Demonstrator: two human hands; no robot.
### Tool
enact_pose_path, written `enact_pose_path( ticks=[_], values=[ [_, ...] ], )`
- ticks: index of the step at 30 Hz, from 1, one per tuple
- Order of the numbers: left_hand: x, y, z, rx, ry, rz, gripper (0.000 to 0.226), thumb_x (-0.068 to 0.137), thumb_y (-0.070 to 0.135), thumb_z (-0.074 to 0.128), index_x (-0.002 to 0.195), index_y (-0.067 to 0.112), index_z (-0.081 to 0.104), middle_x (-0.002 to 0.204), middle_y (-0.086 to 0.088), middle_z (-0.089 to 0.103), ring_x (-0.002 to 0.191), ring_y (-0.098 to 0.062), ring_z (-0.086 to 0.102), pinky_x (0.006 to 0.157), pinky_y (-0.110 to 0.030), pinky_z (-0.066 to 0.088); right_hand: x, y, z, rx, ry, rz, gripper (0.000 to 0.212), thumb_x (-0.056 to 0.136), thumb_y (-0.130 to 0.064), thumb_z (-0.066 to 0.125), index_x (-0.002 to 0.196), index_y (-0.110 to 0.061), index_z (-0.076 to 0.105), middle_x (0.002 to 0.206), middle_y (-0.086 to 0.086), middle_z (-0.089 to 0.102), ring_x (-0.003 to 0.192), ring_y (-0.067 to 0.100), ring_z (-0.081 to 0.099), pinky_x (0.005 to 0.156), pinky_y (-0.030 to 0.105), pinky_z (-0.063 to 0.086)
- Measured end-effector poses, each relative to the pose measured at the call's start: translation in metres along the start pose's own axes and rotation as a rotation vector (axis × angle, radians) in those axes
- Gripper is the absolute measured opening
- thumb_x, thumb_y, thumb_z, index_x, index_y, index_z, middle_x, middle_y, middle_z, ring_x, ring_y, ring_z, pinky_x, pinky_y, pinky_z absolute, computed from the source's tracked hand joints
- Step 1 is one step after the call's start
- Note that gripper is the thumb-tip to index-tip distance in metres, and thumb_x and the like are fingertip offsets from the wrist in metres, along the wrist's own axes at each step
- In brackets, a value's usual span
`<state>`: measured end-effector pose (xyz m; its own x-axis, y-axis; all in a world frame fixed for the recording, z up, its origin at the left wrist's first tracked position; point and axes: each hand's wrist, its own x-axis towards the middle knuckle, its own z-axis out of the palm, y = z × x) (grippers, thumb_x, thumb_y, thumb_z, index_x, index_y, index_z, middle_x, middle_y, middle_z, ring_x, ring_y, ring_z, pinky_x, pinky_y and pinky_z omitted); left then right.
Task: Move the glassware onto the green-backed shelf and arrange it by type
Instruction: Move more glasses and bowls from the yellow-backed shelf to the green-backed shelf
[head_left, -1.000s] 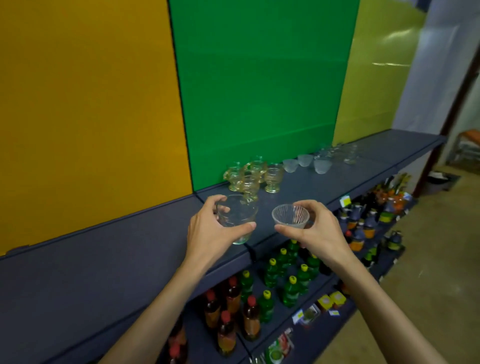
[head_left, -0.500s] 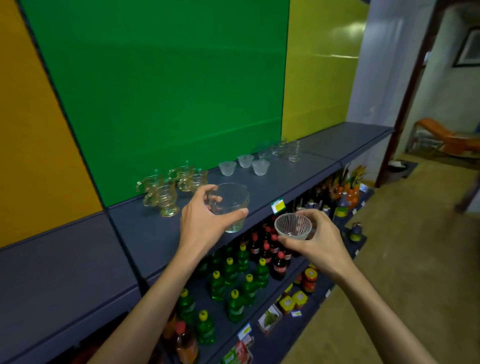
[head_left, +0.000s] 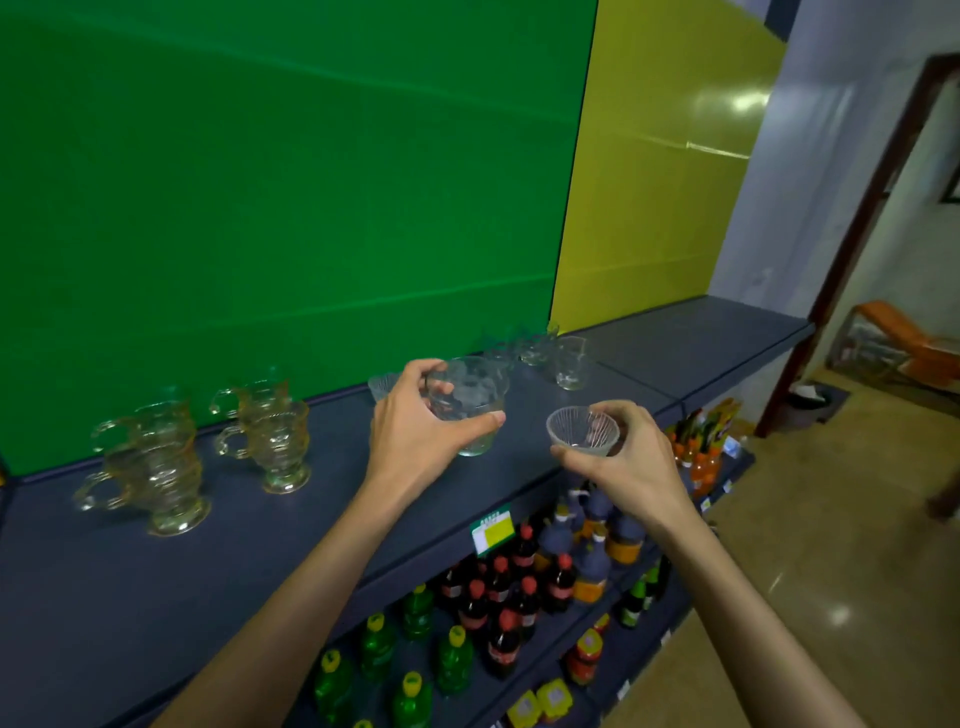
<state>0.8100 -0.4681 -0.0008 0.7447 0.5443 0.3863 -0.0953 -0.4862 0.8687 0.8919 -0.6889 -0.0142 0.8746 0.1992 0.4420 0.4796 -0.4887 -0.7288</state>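
My left hand (head_left: 415, 441) grips a clear glass tumbler (head_left: 470, 402) just above the dark blue shelf (head_left: 322, 525) in front of the green back panel (head_left: 291, 197). A small ribbed glass bowl (head_left: 582, 432) sits in my right hand (head_left: 626, 462), held past the shelf's front edge. Several amber handled mugs (head_left: 270, 439) stand in a group at the left of the shelf. A small frosted bowl (head_left: 382, 385) peeks out behind my left hand. Clear handled glasses (head_left: 569, 361) cluster at the right end of the green section.
Lower shelves hold bottles with green, red and yellow caps (head_left: 483, 613). A yellow back panel (head_left: 660, 171) and more shelf lie to the right. Beyond are a doorway (head_left: 852, 249), an orange chair (head_left: 904, 343) and tan floor (head_left: 831, 571).
My view has swung right along the shelf and closer. Both hands have carried the tumbler and the ribbed bowl rightward, past the amber mugs, toward the small bowls.
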Motion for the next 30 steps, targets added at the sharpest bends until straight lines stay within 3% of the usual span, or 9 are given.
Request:
enact_pose_path(
  ticks=[6, 12, 21, 30],
  values=[
    [0.052, 0.008, 0.047, 0.081, -0.026, 0.011, 0.086, 0.056, 0.054, 0.091, 0.129, 0.029, 0.052, 0.108, 0.017, 0.066, 0.103, -0.014, 0.065, 0.088, -0.039, 0.055, 0.076, 0.029, -0.005, 0.032, -0.016, -0.021, 0.059, 0.062, -0.034, 0.090, 0.112, -0.021, 0.061, 0.111, -0.001, 0.060, 0.101, 0.015, 0.059, 0.086, 0.029, 0.047],
    [0.087, 0.017, 0.104, 0.201, -0.100, -0.011, 0.084, 0.053, 0.055, 0.088, 0.124, 0.031, 0.050, 0.109, 0.013, 0.063, 0.103, -0.014, 0.063, 0.090, -0.043, 0.055, 0.146, 0.066, -0.002, 0.096, -0.048, -0.057, 0.062, 0.061, -0.036, 0.090, 0.114, -0.021, 0.060, 0.112, -0.001, 0.059, 0.101, 0.016, 0.060, 0.085, 0.028, 0.046],
    [0.125, 0.013, 0.184, 0.360, 0.037, -0.150, 0.089, 0.056, 0.055, 0.089, 0.130, 0.020, 0.055, 0.113, 0.008, 0.060, 0.104, -0.015, 0.060, 0.089, -0.037, 0.053, 0.246, 0.113, -0.012, 0.177, -0.161, -0.160, 0.066, 0.060, -0.041, 0.090, 0.115, -0.021, 0.060, 0.113, -0.003, 0.058, 0.101, 0.016, 0.059, 0.085, 0.031, 0.048],
    [0.153, -0.003, 0.244, 0.455, 0.096, -0.330, 0.097, 0.054, 0.053, 0.092, 0.134, 0.014, 0.055, 0.118, 0.003, 0.064, 0.109, -0.018, 0.061, 0.092, -0.035, 0.054, 0.292, 0.152, -0.012, 0.258, -0.303, -0.182, 0.063, 0.060, -0.044, 0.091, 0.111, -0.026, 0.059, 0.112, -0.006, 0.059, 0.102, 0.015, 0.060, 0.088, 0.036, 0.053]
  ],
)
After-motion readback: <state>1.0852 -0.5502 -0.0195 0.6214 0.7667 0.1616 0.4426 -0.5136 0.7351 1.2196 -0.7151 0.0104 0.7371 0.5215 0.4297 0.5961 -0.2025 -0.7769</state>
